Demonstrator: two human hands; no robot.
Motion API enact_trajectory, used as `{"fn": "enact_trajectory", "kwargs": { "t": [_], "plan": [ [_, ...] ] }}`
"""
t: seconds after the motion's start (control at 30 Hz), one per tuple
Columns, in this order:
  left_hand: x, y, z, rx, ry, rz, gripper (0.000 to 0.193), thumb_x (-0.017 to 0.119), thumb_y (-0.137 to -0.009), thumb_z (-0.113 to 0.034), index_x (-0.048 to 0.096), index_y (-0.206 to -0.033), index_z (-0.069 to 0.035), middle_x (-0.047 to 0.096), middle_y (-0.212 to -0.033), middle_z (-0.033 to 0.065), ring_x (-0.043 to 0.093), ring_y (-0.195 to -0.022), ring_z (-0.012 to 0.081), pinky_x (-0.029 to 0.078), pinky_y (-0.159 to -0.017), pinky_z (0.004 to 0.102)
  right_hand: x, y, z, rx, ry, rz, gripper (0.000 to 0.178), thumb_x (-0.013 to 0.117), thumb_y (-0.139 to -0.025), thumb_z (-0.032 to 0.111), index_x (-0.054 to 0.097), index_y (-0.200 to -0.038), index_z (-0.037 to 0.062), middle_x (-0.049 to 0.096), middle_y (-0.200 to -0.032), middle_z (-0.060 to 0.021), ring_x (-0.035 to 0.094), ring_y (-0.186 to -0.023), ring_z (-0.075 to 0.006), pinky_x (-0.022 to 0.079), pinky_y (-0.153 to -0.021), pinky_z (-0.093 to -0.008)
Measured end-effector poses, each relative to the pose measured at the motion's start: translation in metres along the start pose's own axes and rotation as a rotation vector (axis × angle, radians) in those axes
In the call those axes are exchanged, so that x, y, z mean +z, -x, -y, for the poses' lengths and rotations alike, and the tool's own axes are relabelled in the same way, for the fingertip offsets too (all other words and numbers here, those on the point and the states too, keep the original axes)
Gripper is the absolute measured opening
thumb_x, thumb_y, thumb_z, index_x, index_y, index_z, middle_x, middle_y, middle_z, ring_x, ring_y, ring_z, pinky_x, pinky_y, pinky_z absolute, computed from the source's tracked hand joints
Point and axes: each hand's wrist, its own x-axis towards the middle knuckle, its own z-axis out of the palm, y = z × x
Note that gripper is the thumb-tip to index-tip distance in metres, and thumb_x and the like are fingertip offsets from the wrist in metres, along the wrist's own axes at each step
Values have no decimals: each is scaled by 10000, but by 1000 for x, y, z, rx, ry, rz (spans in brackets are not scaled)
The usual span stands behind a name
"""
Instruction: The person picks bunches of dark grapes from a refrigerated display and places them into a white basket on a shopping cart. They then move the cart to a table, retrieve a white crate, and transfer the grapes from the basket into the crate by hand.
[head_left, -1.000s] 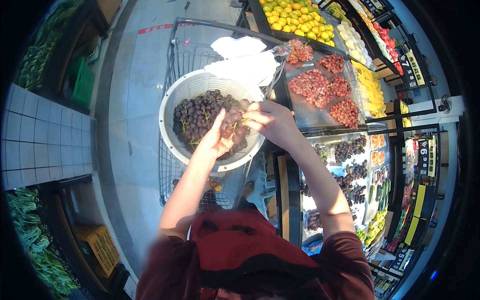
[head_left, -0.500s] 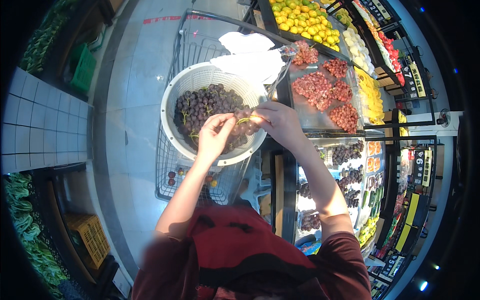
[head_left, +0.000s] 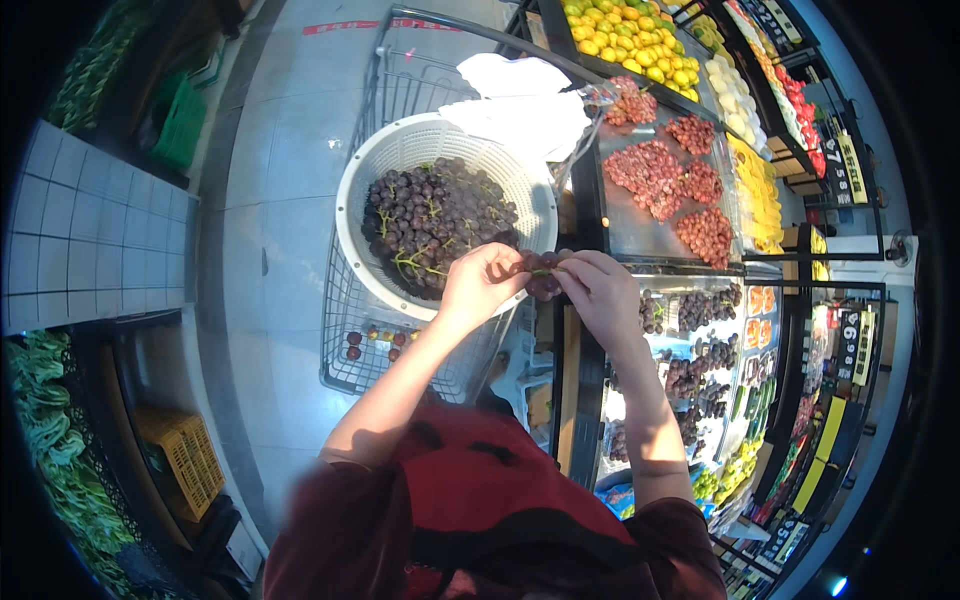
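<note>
A small bunch of dark grapes (head_left: 543, 285) is pinched between my two hands, just past the near right rim of a white perforated basket. My left hand (head_left: 484, 284) grips its left side with closed fingers. From the right, my right hand (head_left: 603, 294) closes its thumb and fingertips on the same bunch, partly hiding it. More dark grapes (head_left: 425, 225) with green stems fill the lower part of the white basket (head_left: 352, 250). The basket rests on a wire shopping cart (head_left: 345, 345).
White paper or cloth (head_left: 525, 115) lies at the basket's far side. On the right stands a display with red grapes (head_left: 650, 175), packed dark grapes (head_left: 705, 305) and yellow-green citrus (head_left: 630, 40). Small round fruits (head_left: 354, 345) lie low in the cart. A yellow crate (head_left: 190, 465) sits at left.
Both hands have moved right and nearer with the small bunch, from above the basket to beside its rim. The view has shifted slightly.
</note>
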Motion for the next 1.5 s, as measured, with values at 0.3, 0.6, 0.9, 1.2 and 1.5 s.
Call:
{"fn": "enact_trajectory", "kwargs": {
  "t": [0.3, 0.6, 0.9, 1.2, 1.5],
  "plan": [
    [56, 6, -9, 85, -266, 308, 87, 719, -771, -19, 644, -814, -22, 605, -729, -29, 522, -688, 40, 448, -639, 212, -38, 94, -25, 116, -6, -180, 65, 688, -770, 139, 665, -809, 92, 647, -835, -53, 638, -749, -267, 517, -638, -376],
    [181, 10, 31, -105, -154, 331, 169, 715, -853, -19, 645, -1007, -14, 630, -886, -9, 554, -797, 66, 454, -760, 209, -143, 273, -54, 453, 167, -483, 117, 733, -758, 109, 673, -850, 70, 650, -866, -65, 643, -743, -269, 529, -649, -365],
    [459, 117, 90, -140, -161, 1041, 275, 737, -840, -66, 625, -1079, 9, 667, -995, 83, 634, -913, 139, 506, -816, 252, -237, 508, -40, 1050, 480, -641, 115, 748, -773, 113, 694, -865, 70, 672, -860, -80, 658, -751, -255, 535, -651, -343],
    [737, 250, 122, -229, -349, 1169, 424, 746, -837, -223, 600, -1159, 10, 697, -971, 124, 632, -810, 143, 497, -727, 255, -267, 659, -45, 1509, 489, -816, 58, 716, -800, 84, 671, -810, 49, 649, -812, -94, 639, -728, -289, 513, -650, -358],
    [617, 209, 113, -70, -365, 996, 272, 619, -956, -258, 683, -826, -28, 613, -618, 7, 543, -577, 55, 435, -533, 240, -285, 690, -125, 1403, 273, -864, 56, 693, -829, 52, 661, -832, 6, 656, -831, -129, 645, -760, -293, 514, -701, -360]
  ]
}}
